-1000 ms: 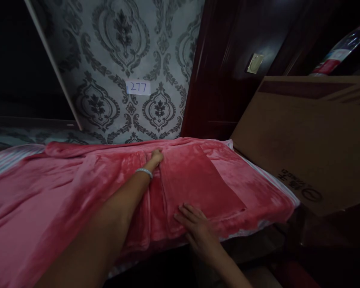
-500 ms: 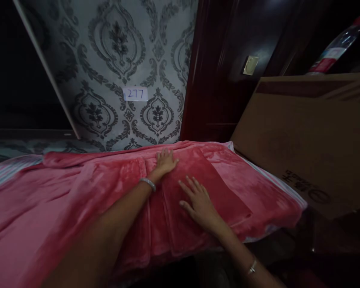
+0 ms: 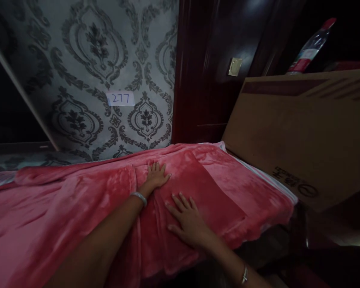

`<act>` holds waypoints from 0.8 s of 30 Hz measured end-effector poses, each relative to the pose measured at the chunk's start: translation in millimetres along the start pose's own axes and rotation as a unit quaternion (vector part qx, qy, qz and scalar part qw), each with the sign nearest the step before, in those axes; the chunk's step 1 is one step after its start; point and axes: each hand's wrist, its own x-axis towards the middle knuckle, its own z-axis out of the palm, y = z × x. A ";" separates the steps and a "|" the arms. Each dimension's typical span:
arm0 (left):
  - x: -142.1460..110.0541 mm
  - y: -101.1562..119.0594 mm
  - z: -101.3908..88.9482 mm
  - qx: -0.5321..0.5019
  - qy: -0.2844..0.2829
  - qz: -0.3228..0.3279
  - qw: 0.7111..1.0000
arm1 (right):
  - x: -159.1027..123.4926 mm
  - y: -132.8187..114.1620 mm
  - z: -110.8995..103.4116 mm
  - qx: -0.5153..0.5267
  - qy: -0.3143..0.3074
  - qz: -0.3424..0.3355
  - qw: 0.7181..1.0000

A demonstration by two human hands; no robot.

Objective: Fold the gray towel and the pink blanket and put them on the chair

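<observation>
A plush pink-red blanket (image 3: 63, 212) is spread over a raised surface, with a darker folded section (image 3: 210, 196) lying on its right part. My left hand (image 3: 157, 176) rests flat near the far left edge of that folded section, fingers spread and pointing away from me. Closer to me, my right hand (image 3: 187, 222) lies palm down on the same section, its fingers also apart. Neither hand grips the cloth. To the left of my left forearm, another fold of the blanket runs toward me.
A large cardboard box (image 3: 288, 128) stands to the right, with a plastic bottle (image 3: 307, 54) at its top edge. Behind the blanket are patterned wallpaper (image 3: 144, 132) with a "277" label (image 3: 121, 98) and a dark red wooden panel (image 3: 204, 80). A dark screen (image 3: 9, 108) is at left.
The view has shifted slightly to the right. My right hand has slid a little nearer to me over the folded section; my left hand stays about where it was on the cloth.
</observation>
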 end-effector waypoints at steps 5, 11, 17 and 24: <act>20.6 27.6 -26.6 -0.013 0.033 0.045 0.998 | -14.3 29.3 -38.1 -0.024 0.107 0.080 0.991; 60.6 81.8 -18.7 -0.057 -0.003 0.163 0.985 | -21.4 69.1 -30.9 -0.061 0.102 0.140 0.983; 71.0 88.5 21.5 -0.059 -0.006 0.157 0.986 | -23.7 80.5 -3.6 -0.040 0.099 0.123 0.987; 72.6 89.4 20.0 -0.062 -0.036 0.147 0.987 | -24.8 86.6 3.0 -0.049 0.140 0.111 0.983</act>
